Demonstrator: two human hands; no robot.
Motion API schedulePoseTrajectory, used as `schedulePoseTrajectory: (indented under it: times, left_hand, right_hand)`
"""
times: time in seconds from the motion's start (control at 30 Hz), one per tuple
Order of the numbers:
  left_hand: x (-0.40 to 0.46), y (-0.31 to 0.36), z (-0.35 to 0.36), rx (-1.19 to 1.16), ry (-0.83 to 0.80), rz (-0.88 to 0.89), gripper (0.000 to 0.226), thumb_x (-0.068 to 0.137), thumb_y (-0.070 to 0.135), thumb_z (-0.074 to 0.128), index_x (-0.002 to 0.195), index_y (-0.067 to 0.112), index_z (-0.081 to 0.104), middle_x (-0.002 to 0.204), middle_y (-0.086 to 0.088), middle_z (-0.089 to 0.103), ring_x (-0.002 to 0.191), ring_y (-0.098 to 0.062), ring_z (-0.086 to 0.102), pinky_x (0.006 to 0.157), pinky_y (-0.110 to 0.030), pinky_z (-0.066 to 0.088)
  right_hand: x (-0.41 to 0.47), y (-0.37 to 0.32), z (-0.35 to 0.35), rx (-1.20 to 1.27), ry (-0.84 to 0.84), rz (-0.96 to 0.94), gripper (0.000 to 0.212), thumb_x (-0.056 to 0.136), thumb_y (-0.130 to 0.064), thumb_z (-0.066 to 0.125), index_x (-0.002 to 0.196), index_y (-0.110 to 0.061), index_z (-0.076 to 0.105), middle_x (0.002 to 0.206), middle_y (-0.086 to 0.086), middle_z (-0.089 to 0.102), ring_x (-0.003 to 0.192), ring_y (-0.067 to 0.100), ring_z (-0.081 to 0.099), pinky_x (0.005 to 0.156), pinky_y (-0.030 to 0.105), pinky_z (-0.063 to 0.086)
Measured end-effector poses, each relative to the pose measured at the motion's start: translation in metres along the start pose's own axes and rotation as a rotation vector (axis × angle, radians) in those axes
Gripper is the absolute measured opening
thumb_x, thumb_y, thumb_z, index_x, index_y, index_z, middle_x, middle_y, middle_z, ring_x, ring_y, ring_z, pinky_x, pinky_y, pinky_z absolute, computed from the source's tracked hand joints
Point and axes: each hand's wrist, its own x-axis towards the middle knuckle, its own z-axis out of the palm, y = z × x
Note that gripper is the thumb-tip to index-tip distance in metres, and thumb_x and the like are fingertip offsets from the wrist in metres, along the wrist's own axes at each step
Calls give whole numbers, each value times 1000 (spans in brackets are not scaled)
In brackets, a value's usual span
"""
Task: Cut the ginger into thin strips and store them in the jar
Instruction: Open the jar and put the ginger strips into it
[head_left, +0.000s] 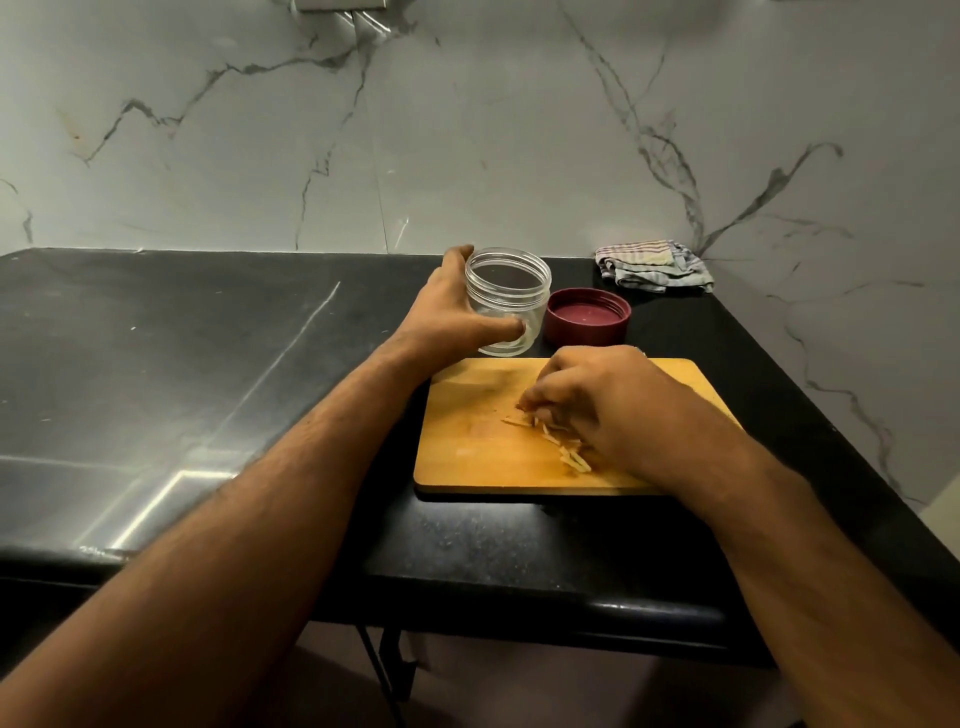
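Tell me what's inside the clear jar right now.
The jar looks empty: only clear plastic shows through its open mouth. The left hand covers its left wall, so that part is hidden. The ginger strips lie on the cutting board.

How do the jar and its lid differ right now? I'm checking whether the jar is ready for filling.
The jar is clear, taller and upright, gripped by the left hand; the lid is maroon, low, lying off the jar with its hollow side up, untouched. Both are round, stand on the black counter, and look empty.
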Motion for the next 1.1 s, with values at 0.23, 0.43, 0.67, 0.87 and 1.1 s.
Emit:
schedulePoseTrajectory:
  times: [0.23,0.43,0.67,0.87,1.1]
  left_hand:
    - [-8,11,-8,-12,-38,27,99,54,24,90,141,27,42,131,3,57,121,-15,57,104,-41,51]
    - [-14,15,-16,-111,-138,14,92,65,3,89,140,28,43,125,5,58,115,-13,60,93,-35,58]
    - [-9,13,-14,-136,-202,51,89,62,6,89,134,35,45,127,-2,59,115,-18,62,92,-37,59]
    - [-4,13,-12,-106,-243,77,92,57,11,87,134,38,44,129,-4,54,116,-22,61,88,-37,60]
    - [-3,14,-10,-88,-255,78,96,57,13,88,136,42,42,131,-1,54,119,-23,59,94,-39,57]
  right_hand:
    - [0,6,0,241,249,88,20,88,-19,67,106,-27,73,103,-14,64,93,2,59,83,22,52]
    - [9,7,-7,394,416,117,20,86,-19,70,104,-27,74,97,-15,70,90,-4,63,78,13,52]
    - [63,11,-28,496,630,111,19,86,-19,70,105,-20,73,97,-9,72,88,-1,67,80,22,56]
    - [91,19,-21,295,584,135,17,86,-22,71,102,-22,75,92,-9,72,79,-4,63,69,4,46]
    - [80,23,-25,227,549,95,16,89,-15,66,101,-23,74,96,-8,72,83,0,63,72,10,50]
